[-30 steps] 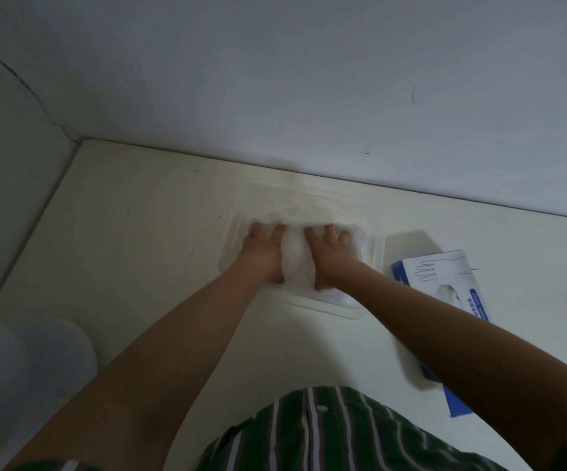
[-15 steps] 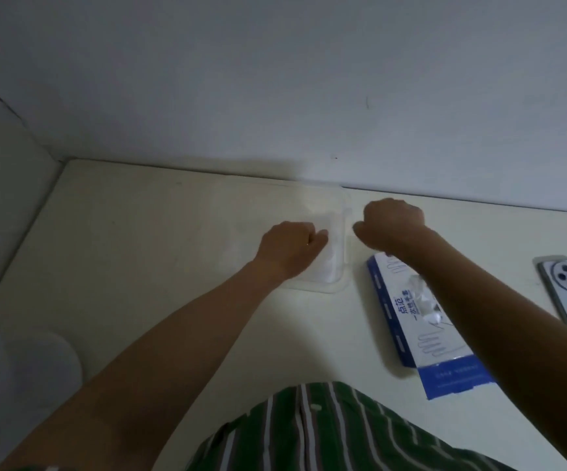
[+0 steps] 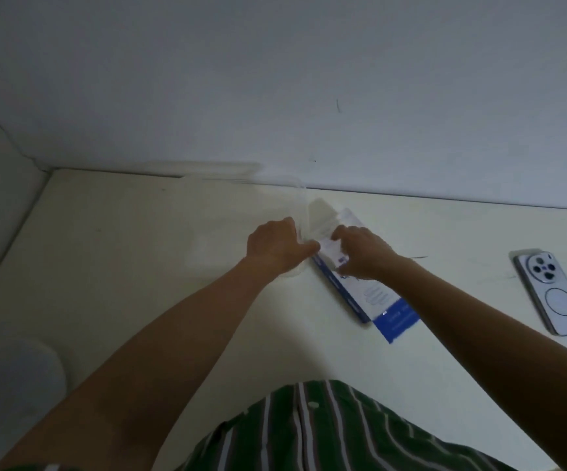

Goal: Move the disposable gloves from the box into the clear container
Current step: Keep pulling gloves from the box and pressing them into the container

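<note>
Lowered since the earlier frame, the right hand (image 3: 360,251) is curling round the far end of the box (image 3: 373,294), lying right of centre; the left hand (image 3: 280,246) is gripping the clear container (image 3: 309,215) (blurred) just beyond.

No text can be read; the print on the blue-and-white box (image 3: 373,296) is blurred beyond legibility.

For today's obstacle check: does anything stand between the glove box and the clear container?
Nothing visible does. The glove box lies right beside the clear container, the right hand gripping its far end, the left hand gripping the container's edge. The phone lies aside.
</note>
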A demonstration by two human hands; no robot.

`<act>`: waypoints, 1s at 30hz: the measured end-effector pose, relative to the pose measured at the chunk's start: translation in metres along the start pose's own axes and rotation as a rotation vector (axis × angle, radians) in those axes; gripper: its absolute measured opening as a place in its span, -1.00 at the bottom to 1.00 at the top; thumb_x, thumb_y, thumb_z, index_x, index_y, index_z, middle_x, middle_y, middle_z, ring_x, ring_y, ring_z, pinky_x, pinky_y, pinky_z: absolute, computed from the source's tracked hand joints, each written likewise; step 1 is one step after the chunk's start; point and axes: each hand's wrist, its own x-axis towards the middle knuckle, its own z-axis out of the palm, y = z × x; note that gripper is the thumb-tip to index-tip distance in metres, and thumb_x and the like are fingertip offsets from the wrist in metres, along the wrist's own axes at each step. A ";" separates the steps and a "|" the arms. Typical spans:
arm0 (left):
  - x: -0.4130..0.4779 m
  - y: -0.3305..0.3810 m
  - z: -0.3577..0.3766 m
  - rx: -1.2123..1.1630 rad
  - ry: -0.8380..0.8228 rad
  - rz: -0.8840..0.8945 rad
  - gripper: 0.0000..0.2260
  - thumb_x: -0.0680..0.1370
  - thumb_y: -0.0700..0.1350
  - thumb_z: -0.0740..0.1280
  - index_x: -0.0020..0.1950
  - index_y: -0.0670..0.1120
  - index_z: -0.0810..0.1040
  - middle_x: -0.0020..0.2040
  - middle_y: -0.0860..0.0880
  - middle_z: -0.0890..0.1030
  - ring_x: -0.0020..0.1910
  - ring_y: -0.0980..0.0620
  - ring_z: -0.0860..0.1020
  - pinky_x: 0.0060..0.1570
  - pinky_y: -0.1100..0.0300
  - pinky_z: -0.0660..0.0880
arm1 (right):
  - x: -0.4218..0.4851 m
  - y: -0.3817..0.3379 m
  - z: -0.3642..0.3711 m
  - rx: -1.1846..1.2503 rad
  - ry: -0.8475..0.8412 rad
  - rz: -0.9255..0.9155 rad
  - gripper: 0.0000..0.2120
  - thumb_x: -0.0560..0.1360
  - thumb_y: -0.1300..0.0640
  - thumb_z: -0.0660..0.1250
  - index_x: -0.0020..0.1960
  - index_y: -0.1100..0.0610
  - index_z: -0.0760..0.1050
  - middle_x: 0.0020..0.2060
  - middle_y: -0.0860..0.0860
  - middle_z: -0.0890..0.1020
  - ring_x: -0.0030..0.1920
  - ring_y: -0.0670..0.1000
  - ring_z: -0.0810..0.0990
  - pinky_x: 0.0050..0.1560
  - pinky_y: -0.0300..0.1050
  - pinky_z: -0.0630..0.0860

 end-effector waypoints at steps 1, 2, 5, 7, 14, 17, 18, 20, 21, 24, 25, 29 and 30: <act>0.002 -0.003 -0.003 0.009 0.023 -0.025 -0.48 0.44 0.28 0.32 0.19 -0.08 0.45 0.07 -0.08 0.58 0.03 -0.10 0.55 -0.10 0.14 0.41 | 0.002 -0.002 0.002 0.054 0.019 -0.054 -0.45 0.38 0.19 0.49 0.32 0.12 0.39 0.15 0.06 0.56 0.09 0.04 0.55 0.09 -0.10 0.55; 0.002 -0.006 -0.005 0.018 0.065 -0.041 -0.44 0.44 0.28 0.33 0.23 -0.11 0.40 0.09 -0.09 0.56 0.03 -0.10 0.55 -0.09 0.11 0.43 | 0.004 -0.005 0.003 0.109 0.040 -0.088 -0.54 0.41 0.22 0.46 0.28 0.12 0.44 0.13 0.06 0.57 0.08 0.02 0.56 0.09 -0.15 0.54; -0.002 -0.005 -0.010 -0.062 0.317 0.053 -0.53 0.47 0.15 0.37 0.17 -0.14 0.35 0.06 -0.07 0.45 -0.13 0.00 0.46 -0.21 0.13 0.35 | 0.008 -0.003 0.005 0.202 0.199 -0.099 -0.76 0.48 0.26 0.36 0.14 0.12 0.54 0.04 0.05 0.58 -0.01 0.00 0.57 0.05 -0.13 0.55; -0.006 0.007 -0.015 -0.122 0.427 0.248 -0.74 0.51 -0.03 0.34 0.10 -0.14 0.41 0.01 -0.06 0.47 -0.20 0.04 0.42 -0.24 0.17 0.29 | 0.010 0.004 0.005 0.179 0.271 -0.057 -0.81 0.49 0.21 0.36 0.10 0.09 0.55 0.01 0.02 0.56 -0.04 0.00 0.55 0.00 -0.09 0.56; -0.002 0.052 0.027 0.044 0.030 0.312 -0.69 0.53 -0.19 0.32 0.25 -0.14 0.38 0.08 -0.13 0.53 -0.01 -0.09 0.56 -0.14 0.16 0.42 | -0.001 0.022 0.017 0.084 0.216 0.082 -0.83 0.48 0.18 0.37 0.07 0.08 0.52 -0.06 0.04 0.57 -0.13 0.03 0.58 -0.07 -0.09 0.56; 0.002 0.057 0.040 0.074 -0.071 0.214 -0.61 0.53 -0.22 0.32 0.32 -0.20 0.30 0.17 -0.19 0.45 0.10 -0.17 0.52 -0.03 0.10 0.43 | -0.009 0.031 0.022 0.063 0.160 0.156 -0.98 0.49 0.16 0.33 -0.11 0.10 0.50 -0.22 0.03 0.61 -0.23 0.02 0.60 -0.15 -0.09 0.59; 0.003 0.056 0.044 0.079 -0.110 0.193 -0.59 0.53 -0.21 0.33 0.33 -0.21 0.28 0.18 -0.20 0.42 0.12 -0.18 0.50 0.00 0.10 0.43 | -0.011 0.034 0.023 0.081 0.157 0.167 -0.94 0.50 0.15 0.31 -0.15 0.09 0.48 -0.25 0.02 0.60 -0.24 0.02 0.60 -0.16 -0.09 0.59; 0.005 0.055 0.049 0.058 -0.153 0.187 -0.55 0.53 -0.16 0.35 0.34 -0.20 0.26 0.19 -0.20 0.37 0.11 -0.18 0.49 -0.05 0.11 0.40 | -0.014 0.042 0.025 0.124 0.187 0.135 -0.93 0.52 0.15 0.28 -0.13 0.08 0.50 -0.22 0.01 0.60 -0.21 0.03 0.60 -0.13 -0.07 0.59; 0.005 0.054 0.051 0.034 -0.159 0.187 -0.55 0.53 -0.11 0.35 0.33 -0.19 0.26 0.17 -0.19 0.36 0.07 -0.16 0.49 -0.07 0.11 0.40 | -0.015 0.044 0.026 0.148 0.190 0.085 -0.95 0.53 0.14 0.29 -0.05 0.07 0.52 -0.16 0.01 0.60 -0.17 0.02 0.60 -0.09 -0.06 0.59; 0.009 0.056 0.055 0.010 -0.158 0.207 -0.60 0.53 -0.06 0.36 0.29 -0.14 0.33 0.17 -0.15 0.32 -0.02 -0.06 0.45 -0.02 0.10 0.47 | -0.017 0.045 0.026 0.177 0.132 -0.023 -0.72 0.49 0.08 0.40 0.20 -0.02 0.53 -0.01 -0.04 0.55 -0.09 -0.05 0.55 0.00 -0.12 0.56; 0.010 0.056 0.055 0.022 -0.156 0.223 -0.59 0.52 -0.07 0.38 0.29 -0.13 0.34 0.19 -0.14 0.31 0.01 -0.07 0.46 0.03 0.10 0.50 | -0.016 0.046 0.027 0.168 0.138 -0.027 -0.67 0.48 0.06 0.41 0.24 -0.04 0.52 0.02 -0.04 0.54 -0.08 -0.05 0.54 0.00 -0.15 0.54; 0.019 0.057 0.057 0.073 -0.126 0.302 -0.47 0.48 -0.09 0.44 0.38 -0.12 0.33 0.25 -0.13 0.29 0.08 -0.10 0.48 0.13 0.08 0.50 | -0.014 0.047 0.030 0.116 0.199 -0.004 -0.71 0.49 0.01 0.39 0.21 -0.03 0.54 0.04 -0.03 0.53 -0.09 -0.04 0.53 -0.08 -0.22 0.48; 0.020 0.058 0.058 0.078 -0.110 0.317 -0.48 0.48 -0.10 0.44 0.38 -0.13 0.34 0.26 -0.13 0.30 0.09 -0.09 0.48 0.14 0.08 0.49 | -0.013 0.047 0.031 0.121 0.216 0.017 -0.72 0.50 0.02 0.39 0.20 -0.01 0.54 0.02 -0.02 0.53 -0.10 -0.04 0.54 -0.09 -0.22 0.49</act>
